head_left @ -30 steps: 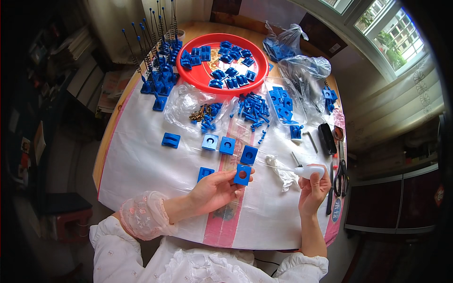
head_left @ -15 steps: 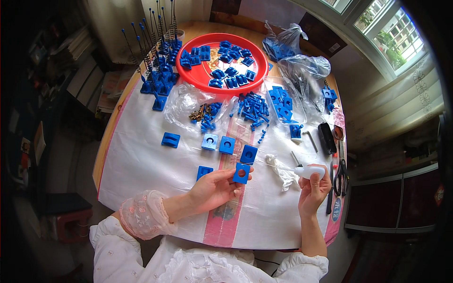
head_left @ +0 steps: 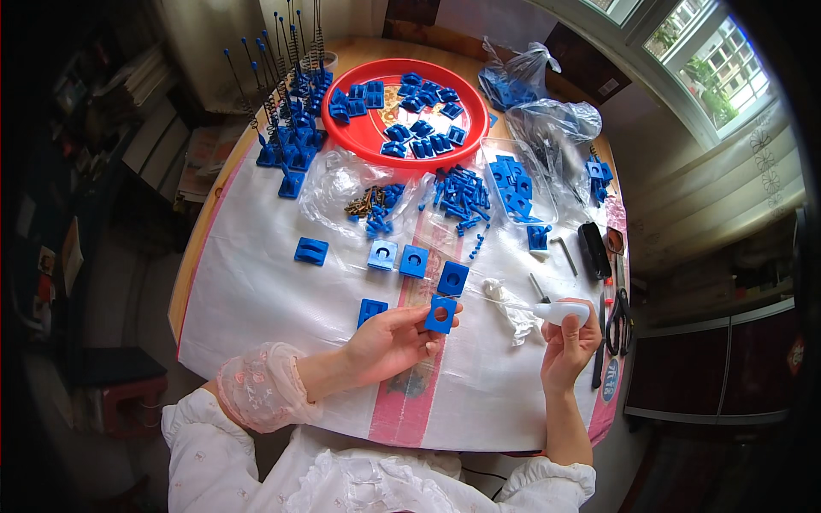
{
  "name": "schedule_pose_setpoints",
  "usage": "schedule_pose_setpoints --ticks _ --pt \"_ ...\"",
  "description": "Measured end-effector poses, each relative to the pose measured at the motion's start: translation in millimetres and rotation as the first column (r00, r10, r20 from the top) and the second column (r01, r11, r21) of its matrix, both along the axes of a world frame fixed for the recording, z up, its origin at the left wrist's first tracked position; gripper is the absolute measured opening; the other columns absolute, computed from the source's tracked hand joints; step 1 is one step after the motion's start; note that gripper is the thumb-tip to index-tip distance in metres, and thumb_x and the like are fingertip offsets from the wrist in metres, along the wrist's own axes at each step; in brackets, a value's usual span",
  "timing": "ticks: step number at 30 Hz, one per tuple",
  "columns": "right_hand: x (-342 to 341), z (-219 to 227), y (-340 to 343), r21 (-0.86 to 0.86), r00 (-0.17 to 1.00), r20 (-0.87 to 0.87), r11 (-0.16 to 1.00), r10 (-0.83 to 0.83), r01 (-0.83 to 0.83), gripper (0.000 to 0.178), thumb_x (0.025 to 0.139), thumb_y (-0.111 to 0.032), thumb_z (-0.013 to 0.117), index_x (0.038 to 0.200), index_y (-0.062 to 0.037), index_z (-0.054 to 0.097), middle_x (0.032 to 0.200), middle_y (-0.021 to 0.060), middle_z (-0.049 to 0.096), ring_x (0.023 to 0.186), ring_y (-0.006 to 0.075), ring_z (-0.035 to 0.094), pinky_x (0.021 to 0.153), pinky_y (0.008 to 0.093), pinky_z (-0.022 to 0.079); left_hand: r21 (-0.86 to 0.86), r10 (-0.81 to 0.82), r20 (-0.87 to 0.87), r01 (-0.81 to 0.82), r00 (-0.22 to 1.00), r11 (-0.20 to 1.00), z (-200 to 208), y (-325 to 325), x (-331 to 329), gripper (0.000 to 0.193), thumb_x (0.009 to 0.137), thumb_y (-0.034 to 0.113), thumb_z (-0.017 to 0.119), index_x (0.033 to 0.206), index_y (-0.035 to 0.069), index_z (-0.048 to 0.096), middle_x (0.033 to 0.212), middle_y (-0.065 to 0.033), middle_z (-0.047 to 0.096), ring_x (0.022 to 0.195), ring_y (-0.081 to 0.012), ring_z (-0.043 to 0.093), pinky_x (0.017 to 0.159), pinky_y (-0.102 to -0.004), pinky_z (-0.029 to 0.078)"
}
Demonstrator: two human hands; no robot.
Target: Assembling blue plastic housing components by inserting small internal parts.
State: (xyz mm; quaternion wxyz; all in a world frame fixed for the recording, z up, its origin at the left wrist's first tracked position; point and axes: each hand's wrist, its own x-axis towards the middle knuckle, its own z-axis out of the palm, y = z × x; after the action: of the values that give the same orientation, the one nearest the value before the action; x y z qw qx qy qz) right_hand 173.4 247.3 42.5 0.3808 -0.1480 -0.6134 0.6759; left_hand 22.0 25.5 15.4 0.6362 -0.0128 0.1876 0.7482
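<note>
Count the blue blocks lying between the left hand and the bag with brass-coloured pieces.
5: four blue blocks in a loose row, a fifth one just beyond the left hand; more may be hidden.

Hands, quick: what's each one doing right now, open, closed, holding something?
Left hand: closed, pinching a blue plate with a round hole.
Right hand: closed around a white bottle with a thin spout.

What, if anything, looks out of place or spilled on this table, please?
A crumpled white wad lies loose, left of the bottle in the right hand, looking discarded. A few small blue bits trail off the near side of the pin pile, as if strayed.
</note>
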Motion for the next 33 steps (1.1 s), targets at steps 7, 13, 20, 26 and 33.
schedule_pose_setpoints --ticks 7,13,20,26,33 --pt "-2.0 0.2 -0.8 0.039 0.999 0.010 0.998 -0.041 0.040 0.031 0.093 -0.029 0.068 0.095 0.0002 0.059 0.078 0.0021 0.056 0.055 0.0055 0.042 0.049 0.0224 0.031 -0.005 0.006 0.012 -0.006 1.000 1.000 -0.3 0.4 0.1 0.046 0.103 0.025 0.045 0.140 -0.002 0.040 0.120 -0.0095 0.055 0.097 -0.0133 0.050 0.079 -0.0268 0.042" --pt "-3.0 1.0 -2.0 0.062 0.999 0.009 0.997 -0.043 0.043 0.031 0.093 -0.030 0.069 0.094 0.0002 0.059 0.075 0.0015 0.055 0.055 0.0052 0.041 0.049 0.0224 0.031 -0.001 -0.002 0.009 0.002 1.000 1.000 -1.2 0.3 -0.1 0.046 0.103 0.025 0.046 0.140 -0.002 0.040 0.120 -0.0092 0.055 0.097 -0.0133 0.051 0.079 -0.0268 0.042" --pt "-2.7 1.2 -2.7 0.072 0.999 0.008 0.996 -0.044 0.044 0.032 0.093 -0.029 0.069 0.094 0.0006 0.059 0.075 0.0019 0.055 0.054 0.0056 0.042 0.049 0.0221 0.031 0.012 -0.010 0.005 0.010 1.000 1.000 -3.5 0.4 -0.3 0.046 0.102 0.025 0.046 0.140 -0.001 0.040 0.120 -0.0089 0.056 0.098 -0.0132 0.051 0.079 -0.0269 0.042" --pt "-2.7 1.3 -3.7 0.071 0.999 0.014 0.997 -0.043 0.042 0.031 0.093 -0.028 0.069 0.095 0.0008 0.060 0.076 0.0023 0.056 0.055 0.0060 0.043 0.049 0.0220 0.031 0.006 -0.009 -0.012 0.009 1.000 1.000 -3.0 0.0 -0.3 0.046 0.103 0.024 0.045 0.141 -0.001 0.040 0.122 -0.0086 0.056 0.100 -0.0126 0.052 0.079 -0.0271 0.042" --pt "-1.7 0.1 -3.1 0.074 0.999 0.013 0.997 -0.034 0.033 0.031 0.093 -0.028 0.069 0.096 0.0013 0.060 0.077 0.0028 0.057 0.055 0.0062 0.043 0.049 0.0220 0.031 0.009 -0.006 -0.003 0.006 1.000 1.000 -3.1 0.0 -0.3 0.045 0.103 0.023 0.045 0.141 -0.001 0.040 0.123 -0.0091 0.055 0.100 -0.0126 0.052 0.079 -0.0269 0.042"
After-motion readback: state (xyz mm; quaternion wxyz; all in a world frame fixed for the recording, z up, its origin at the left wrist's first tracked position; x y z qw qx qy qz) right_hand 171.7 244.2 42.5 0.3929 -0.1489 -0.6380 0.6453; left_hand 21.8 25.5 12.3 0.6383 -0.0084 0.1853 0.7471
